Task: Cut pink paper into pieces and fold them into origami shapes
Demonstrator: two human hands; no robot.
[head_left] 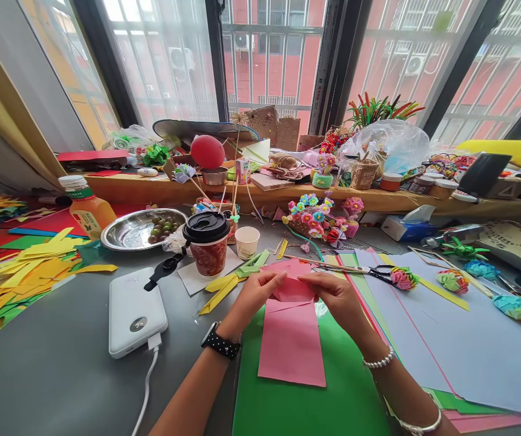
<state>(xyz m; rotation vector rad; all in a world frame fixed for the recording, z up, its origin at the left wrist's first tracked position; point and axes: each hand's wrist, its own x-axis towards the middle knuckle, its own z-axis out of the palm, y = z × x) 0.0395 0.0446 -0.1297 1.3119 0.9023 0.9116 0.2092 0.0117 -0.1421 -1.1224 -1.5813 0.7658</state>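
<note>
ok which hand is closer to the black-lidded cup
Left. The left hand is to the right of the black-lidded cup; the right hand is farther right, across the pink paper.

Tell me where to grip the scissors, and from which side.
Take the scissors by the black handles, probably from above on the near side with the right hand. The blades point left, so the handles keep fingers off the tips; the multicoloured paper bud sits right by the loops, making an approach from the right awkward.
</note>
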